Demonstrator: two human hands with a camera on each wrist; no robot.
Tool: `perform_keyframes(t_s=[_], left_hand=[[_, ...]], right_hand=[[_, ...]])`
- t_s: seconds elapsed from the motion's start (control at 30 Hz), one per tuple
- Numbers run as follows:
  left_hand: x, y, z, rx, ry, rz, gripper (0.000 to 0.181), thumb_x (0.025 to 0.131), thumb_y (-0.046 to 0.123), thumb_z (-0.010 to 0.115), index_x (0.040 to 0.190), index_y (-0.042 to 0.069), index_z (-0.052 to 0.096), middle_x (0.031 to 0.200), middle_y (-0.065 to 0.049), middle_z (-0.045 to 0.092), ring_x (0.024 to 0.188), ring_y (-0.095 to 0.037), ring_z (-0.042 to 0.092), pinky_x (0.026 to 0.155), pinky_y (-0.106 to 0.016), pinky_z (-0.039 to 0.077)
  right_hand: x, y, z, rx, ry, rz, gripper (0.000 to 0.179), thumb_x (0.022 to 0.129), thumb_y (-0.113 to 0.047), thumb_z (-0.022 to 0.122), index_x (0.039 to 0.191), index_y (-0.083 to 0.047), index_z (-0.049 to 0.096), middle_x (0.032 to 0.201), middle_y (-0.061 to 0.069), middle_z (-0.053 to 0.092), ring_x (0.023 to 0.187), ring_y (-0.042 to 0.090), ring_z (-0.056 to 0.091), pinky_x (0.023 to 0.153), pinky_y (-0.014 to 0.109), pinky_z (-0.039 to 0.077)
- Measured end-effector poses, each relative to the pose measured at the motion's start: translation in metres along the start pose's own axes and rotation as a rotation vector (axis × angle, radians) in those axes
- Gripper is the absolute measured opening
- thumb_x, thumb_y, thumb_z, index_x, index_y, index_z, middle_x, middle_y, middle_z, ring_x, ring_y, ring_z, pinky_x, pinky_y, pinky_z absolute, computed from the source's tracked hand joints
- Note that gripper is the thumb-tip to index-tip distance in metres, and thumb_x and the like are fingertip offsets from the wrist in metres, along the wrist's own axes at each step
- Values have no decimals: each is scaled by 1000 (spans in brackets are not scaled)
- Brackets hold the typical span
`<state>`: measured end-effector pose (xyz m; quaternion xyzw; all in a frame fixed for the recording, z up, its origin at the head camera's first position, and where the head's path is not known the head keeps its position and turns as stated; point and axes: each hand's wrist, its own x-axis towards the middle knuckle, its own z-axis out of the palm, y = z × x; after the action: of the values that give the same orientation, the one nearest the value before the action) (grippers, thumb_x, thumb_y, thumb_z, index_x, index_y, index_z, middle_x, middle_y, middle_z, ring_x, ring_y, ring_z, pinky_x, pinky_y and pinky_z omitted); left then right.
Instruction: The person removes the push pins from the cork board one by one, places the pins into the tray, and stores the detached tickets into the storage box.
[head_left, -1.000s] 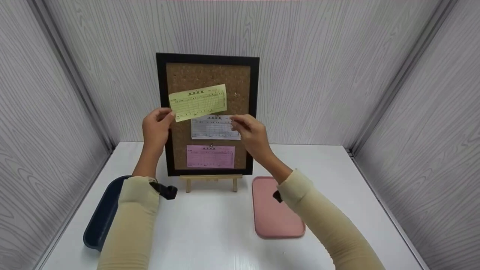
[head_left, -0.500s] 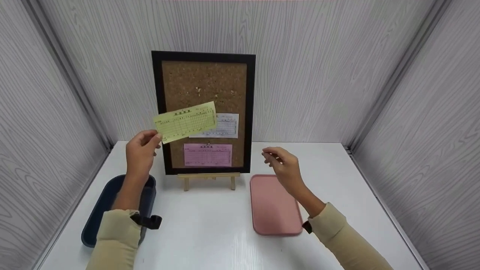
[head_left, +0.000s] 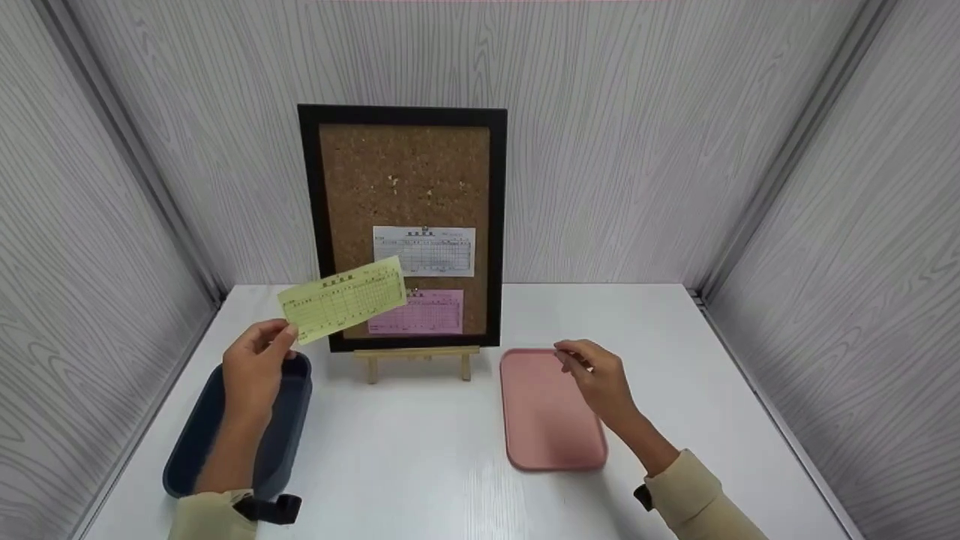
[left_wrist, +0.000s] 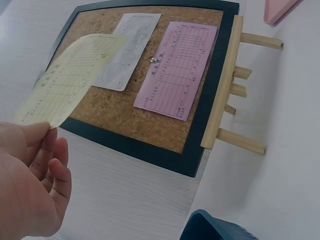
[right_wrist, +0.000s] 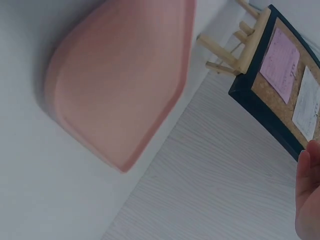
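Yellow slip (head_left: 343,300) hangs tilted before the corkboard (head_left: 405,161), partly hiding the pink slip (head_left: 439,313) in the head view; the left hand (head_left: 253,371) pinches its lower left corner; the right hand (head_left: 600,382) is over the pink tray (head_left: 540,424), fingers bent toward the thumb; whether they close on anything I cannot tell.

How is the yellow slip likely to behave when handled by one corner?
The yellow slip is probably light, as the left grip holds it up by one corner. It is likely flexible rather than rigid, since the left wrist view shows it bowed. It may crease if pushed edge-on, as it looks like a thin sheet.
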<state>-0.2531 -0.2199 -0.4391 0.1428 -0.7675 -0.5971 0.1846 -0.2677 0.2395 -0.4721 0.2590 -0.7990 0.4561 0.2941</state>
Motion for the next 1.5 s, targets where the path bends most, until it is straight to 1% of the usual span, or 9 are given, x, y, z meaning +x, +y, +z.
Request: perform_keyframes(t_s=[0.13,0.33,0.5,0.63,0.8,1.0,1.17,1.37,1.5], left_hand=[[-9,-17,-12,11,8,-29,35,99,32,66,123,7,66,104,6,67,86,-12,64,74,-16,51],[-19,-35,-29,30,33,-56,37,99,33,65,125,6,65,104,8,66,87,-11,63,75,-15,51],[-26,-46,-42,47,53,-121,39,99,35,64,128,8,64,103,11,66,83,-6,61,74,-15,50],[-28,-56,-54,58,95,-188,40,98,36,65,127,9,64,97,18,65,80,-5,62,73,-16,49],[-30,-72,-68,83,140,-251,42,97,38,66,127,9,64,87,25,63,73,-3,61,70,-18,49],[-32,-92,-81,71,192,-314,41,98,34,65,128,6,63,82,27,59,71,1,59,65,-19,51],[-34,-104,-88,72,243,-373,38,97,34,66,125,8,64,75,29,58,68,1,59,63,-19,49],[-34,-113,-91,176,247,-425,44,97,40,62,129,9,64,70,31,56,64,-2,60,76,-31,39],[-35,-118,-93,180,256,-449,45,97,41,61,130,10,64,68,32,55,62,-1,60,77,-33,37]], right_hand=[[-14,13,-2,8,-19,66,24,83,16,69,100,0,74,86,8,72,66,32,64,62,19,51],[-32,32,-4,26,-95,172,24,88,6,71,107,-8,75,88,3,74,68,29,66,59,20,51],[-44,41,-7,-6,-133,248,20,90,-2,72,107,-12,75,85,-3,72,68,21,66,59,21,51],[-53,46,-8,-52,-177,304,17,90,-4,73,106,-12,76,84,-2,72,69,16,65,58,22,50],[-63,53,-6,-112,-236,343,14,91,-6,72,102,-14,76,87,2,73,69,15,66,58,23,50],[-75,60,1,-176,-306,340,11,92,-8,72,103,-8,75,89,-1,74,68,9,64,60,23,50],[-81,63,7,-205,-357,366,11,92,-8,72,103,-6,75,87,-2,74,67,4,60,62,21,48],[-86,64,12,-250,-378,376,10,91,-8,73,100,-8,76,89,0,76,72,8,66,64,25,51],[-90,65,15,-286,-392,370,8,90,-7,74,97,-10,76,90,-1,76,82,15,71,71,30,55]])
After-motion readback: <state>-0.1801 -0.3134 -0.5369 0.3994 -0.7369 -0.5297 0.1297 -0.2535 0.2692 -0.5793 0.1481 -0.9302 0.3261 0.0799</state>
